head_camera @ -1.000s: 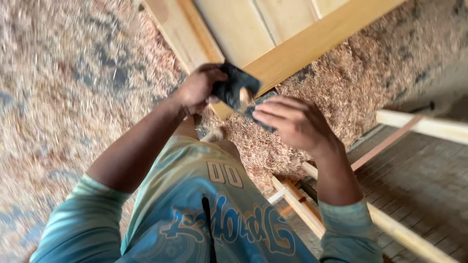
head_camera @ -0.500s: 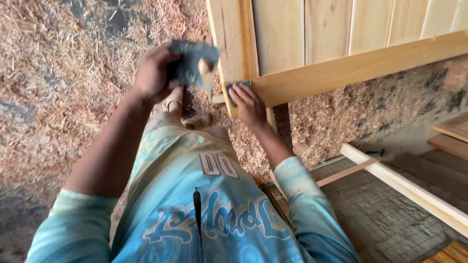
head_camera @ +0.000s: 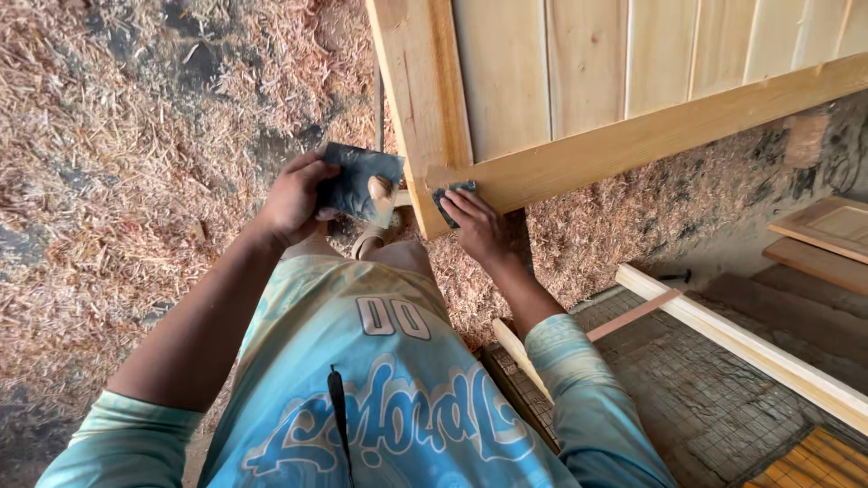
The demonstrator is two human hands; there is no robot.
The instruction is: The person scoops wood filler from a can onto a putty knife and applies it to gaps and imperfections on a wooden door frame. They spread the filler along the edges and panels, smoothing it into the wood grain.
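Pinched between thumb and fingers, a dark sheet (head_camera: 360,183) sits in the left hand (head_camera: 294,199) — the hand is closed around its left edge, and a blob of tan paste (head_camera: 380,192) lies on its face. It looks like a thin, stiff plate, light enough for 1 hand; it should be held by the edge, as now, so the paste stays untouched and the face stays level.

The right hand (head_camera: 479,226) is nearly flat, its fingers (head_camera: 457,206) pressing a small dark scraper (head_camera: 449,194) against the door (head_camera: 579,81), just where the upright stile meets the slanting rail (head_camera: 651,136). I judge the scraper to be thin and a little flexible; it will handle best with the fingertips spread on its back, pushing along the joint. How much of it the palm covers, I cannot tell.

The door is pale, bare wood: flat boards with narrow grooves between them, smooth and dry in look, with square edges. It seems heavy and rigid, so it will not move under the pressure of 1 hand. The paste looks soft and sticky, so it could smear or drop if the sheet tilts.

Below everything lies a thick bed of shavings (head_camera: 117,181) — loose, fibrous, light brown. To the right a long pale batten (head_camera: 750,348) rests over a wire mesh (head_camera: 696,398), well apart from both hands.
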